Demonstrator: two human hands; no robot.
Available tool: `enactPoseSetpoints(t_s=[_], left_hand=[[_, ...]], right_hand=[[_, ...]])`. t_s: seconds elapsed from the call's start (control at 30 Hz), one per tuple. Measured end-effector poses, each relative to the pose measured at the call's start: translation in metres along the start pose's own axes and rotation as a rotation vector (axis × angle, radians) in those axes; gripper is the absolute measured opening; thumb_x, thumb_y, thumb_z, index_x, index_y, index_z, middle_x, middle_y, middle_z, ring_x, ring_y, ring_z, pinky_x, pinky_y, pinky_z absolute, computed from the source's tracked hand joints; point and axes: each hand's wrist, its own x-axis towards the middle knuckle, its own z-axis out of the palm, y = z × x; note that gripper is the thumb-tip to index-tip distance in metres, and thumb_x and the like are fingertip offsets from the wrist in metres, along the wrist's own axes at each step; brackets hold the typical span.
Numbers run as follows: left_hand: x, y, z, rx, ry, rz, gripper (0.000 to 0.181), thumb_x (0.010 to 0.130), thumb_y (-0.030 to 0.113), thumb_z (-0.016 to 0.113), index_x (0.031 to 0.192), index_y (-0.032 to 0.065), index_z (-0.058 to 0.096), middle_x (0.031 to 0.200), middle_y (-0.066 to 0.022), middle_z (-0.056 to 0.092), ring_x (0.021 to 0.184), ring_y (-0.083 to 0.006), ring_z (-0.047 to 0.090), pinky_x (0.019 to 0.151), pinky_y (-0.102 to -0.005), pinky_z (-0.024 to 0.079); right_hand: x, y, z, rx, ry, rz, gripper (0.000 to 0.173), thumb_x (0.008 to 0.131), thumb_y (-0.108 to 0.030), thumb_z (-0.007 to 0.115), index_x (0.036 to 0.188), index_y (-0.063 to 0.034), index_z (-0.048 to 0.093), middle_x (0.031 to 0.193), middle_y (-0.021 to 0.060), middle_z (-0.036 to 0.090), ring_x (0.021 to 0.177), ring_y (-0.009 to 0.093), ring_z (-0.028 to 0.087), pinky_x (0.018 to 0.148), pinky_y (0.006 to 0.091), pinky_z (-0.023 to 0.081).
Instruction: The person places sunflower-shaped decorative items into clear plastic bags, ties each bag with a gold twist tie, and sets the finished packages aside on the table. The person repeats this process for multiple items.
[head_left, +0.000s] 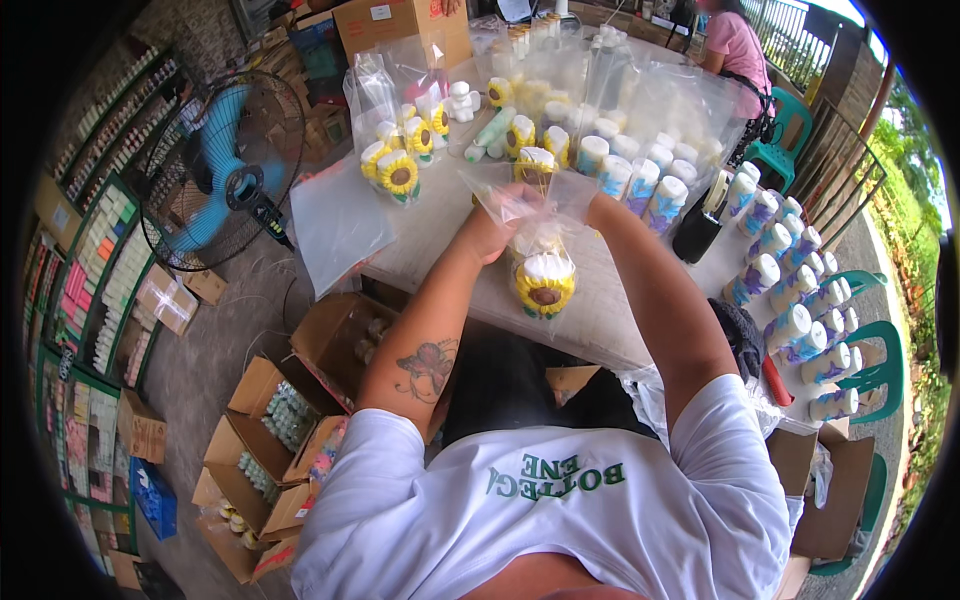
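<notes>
A clear plastic bag (574, 196) stretches between my two hands above the table. My left hand (501, 225) grips the gathered film on its left side. At the bag's right side is my right hand (598, 208), pinching its edge; most of its fingers are hidden. Inside the lower part of the bag is a white pillar candle with a yellow sunflower (545, 285), near the table's front edge. Another sunflower-decorated piece is partly visible behind it, blurred by the plastic. More sunflower candles (536, 161) stand just beyond my hands.
Bagged sunflower candles (397, 174) and flat plastic bags (337, 225) lie left. White candles with blue and purple decoration (752, 277) crowd the right, near a black tape dispenser (699, 223). A fan (225, 172) and open cartons (262, 442) flank the table; a person (739, 60) is beyond.
</notes>
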Motion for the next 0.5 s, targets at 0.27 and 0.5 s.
enactPoseSetpoints(t_s=[0.27, 0.5], left_hand=[[0.006, -0.006, 0.0, 0.054, 0.014, 0.039, 0.01, 0.081, 0.011, 0.069, 0.087, 0.006, 0.062, 0.085, -0.0006, 0.062, 0.078, -0.0083, 0.057, 0.068, -0.0243, 0.047], [0.039, 0.001, 0.028, 0.005, 0.068, -0.091, 0.015, 0.079, 0.015, 0.07, 0.085, 0.0036, 0.063, 0.081, -0.0039, 0.063, 0.073, -0.0108, 0.059, 0.069, -0.0243, 0.047]], right_hand=[[-0.085, -0.064, -0.074, 0.935, 0.02, 0.03, 0.055, 0.076, -0.003, 0.062, 0.129, -0.0065, 0.049, 0.111, 0.0096, 0.061, 0.102, 0.017, 0.055, 0.089, 0.0288, 0.042], [-0.098, -0.128, -0.087, 0.689, 0.252, 0.014, 0.019, 0.085, -0.016, 0.065, 0.1, -0.0045, 0.065, 0.092, 0.006, 0.066, 0.088, 0.017, 0.059, 0.089, 0.0304, 0.04]])
